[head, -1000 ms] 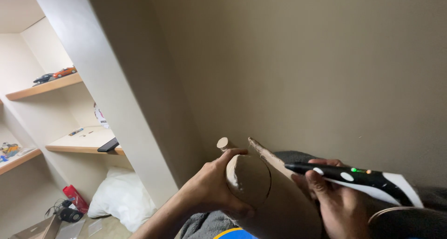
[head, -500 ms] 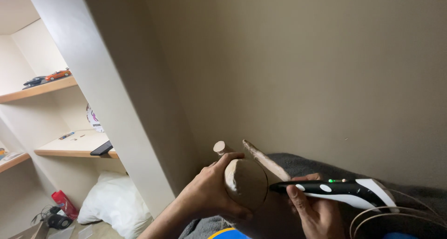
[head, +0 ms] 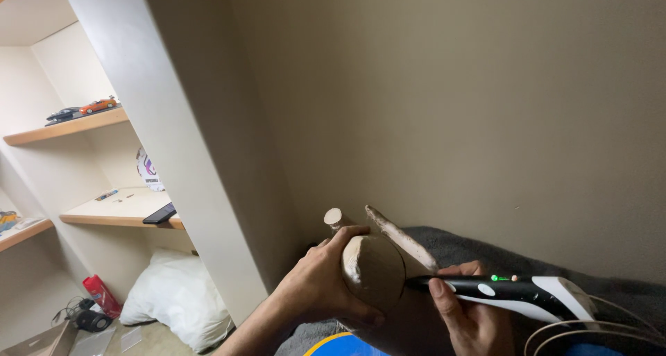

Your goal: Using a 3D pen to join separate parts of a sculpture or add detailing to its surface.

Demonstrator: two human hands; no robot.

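Low in the middle of the frame, the left hand (head: 320,286) wraps around a rounded tan wooden piece (head: 374,271), its grip closed on the curved body with the thumb along the lower edge and the fingers over the top. Two thin projections rise from that piece: a short round peg (head: 334,218) at the upper left and a longer pale slanted stick (head: 401,236) running toward the right. At the lower right, the right hand (head: 472,314) has its grip closed around a black-and-white pen-shaped tool (head: 506,290), which lies nearly level with small green lights glowing on its top; its dark tip meets the right side of the wooden piece. Thin pale cords (head: 596,321) loop away from the tool's rear end at the lower right corner. Behind both hands lies a dark grey blanket (head: 485,248) against a plain beige wall (head: 451,106). In the left part of the frame, a white alcove holds wooden shelves (head: 104,217): toy cars (head: 83,109) sit on the upper one, and a flat black device (head: 159,214) rests at the front edge of the middle one. On the floor below, at the lower left, lie a white pillow (head: 173,297), a red can (head: 100,297) and black headphones (head: 90,320).
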